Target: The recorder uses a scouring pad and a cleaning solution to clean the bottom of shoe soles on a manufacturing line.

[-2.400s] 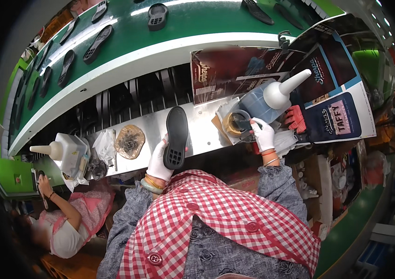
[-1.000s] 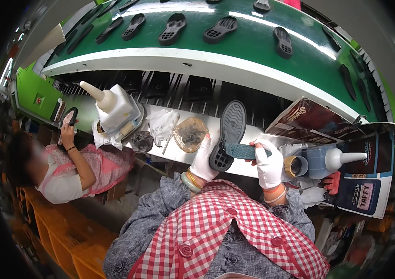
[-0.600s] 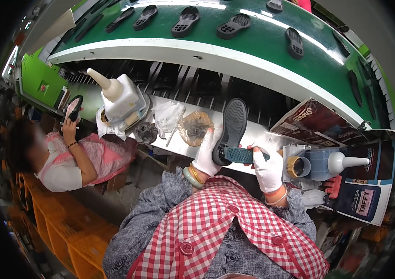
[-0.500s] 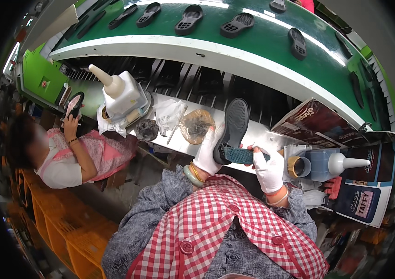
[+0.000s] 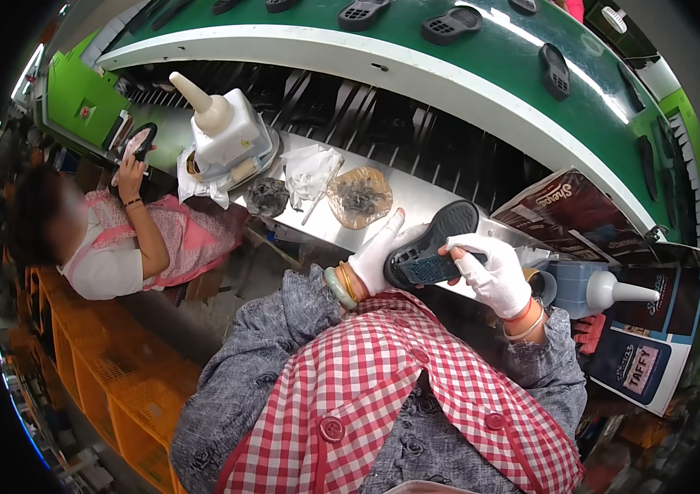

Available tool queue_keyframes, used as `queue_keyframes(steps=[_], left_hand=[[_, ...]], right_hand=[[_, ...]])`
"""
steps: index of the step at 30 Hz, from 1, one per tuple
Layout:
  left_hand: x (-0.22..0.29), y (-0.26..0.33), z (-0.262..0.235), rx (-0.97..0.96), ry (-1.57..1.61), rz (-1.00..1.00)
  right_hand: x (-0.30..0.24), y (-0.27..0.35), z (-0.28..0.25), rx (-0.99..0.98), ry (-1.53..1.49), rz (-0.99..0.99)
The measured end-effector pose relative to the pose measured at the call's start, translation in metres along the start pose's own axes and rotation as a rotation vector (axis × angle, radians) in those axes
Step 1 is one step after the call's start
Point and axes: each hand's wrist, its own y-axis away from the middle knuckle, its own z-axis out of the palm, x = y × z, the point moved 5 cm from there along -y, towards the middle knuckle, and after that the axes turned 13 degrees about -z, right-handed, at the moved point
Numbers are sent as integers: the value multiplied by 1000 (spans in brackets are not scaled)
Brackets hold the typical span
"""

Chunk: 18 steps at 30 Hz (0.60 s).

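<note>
A black shoe sole (image 5: 457, 221) tilts to the right in front of my apron. My gloved left hand (image 5: 371, 262) grips its heel end, thumb along the left edge. A teal, textured strip (image 5: 426, 268) lies across the heel part of the sole; its exact kind cannot be made out. My gloved right hand (image 5: 494, 276) pinches the strip's right end between thumb and fingers. The gloves leave some fingertips bare. Beyond my left hand, on the metal ledge (image 5: 424, 206), sits a round, amber-coloured pad (image 5: 361, 198) with a dark smeared centre.
A green conveyor (image 5: 494, 62) carries several black soles. On the ledge are a white nozzle bottle (image 5: 231, 136), crumpled white cloth (image 5: 310, 169) and a dark lump (image 5: 268, 197). A blue nozzle bottle (image 5: 568, 288) stands right, near printed cardboard (image 5: 568, 214). Left, a co-worker (image 5: 123, 247) sits near orange crates (image 5: 111, 350).
The sole has tipped from nearly upright toward the right. My right hand has come in over it, and the strip now lies against the heel part. The view has shifted slightly.
</note>
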Motion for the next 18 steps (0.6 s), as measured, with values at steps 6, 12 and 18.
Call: queue_keyframes(steps=[6,12,18], left_hand=[[-24,-10,-2,-271,304,-327],[-14,-7,-9,-82,306,-340],[-7,-7,-12,-121,297,-376]], right_hand=[[-3,-15,4,-163,-120,183],[-5,-30,9,-299,-4,256],[-8,-40,17,-318,-47,305]])
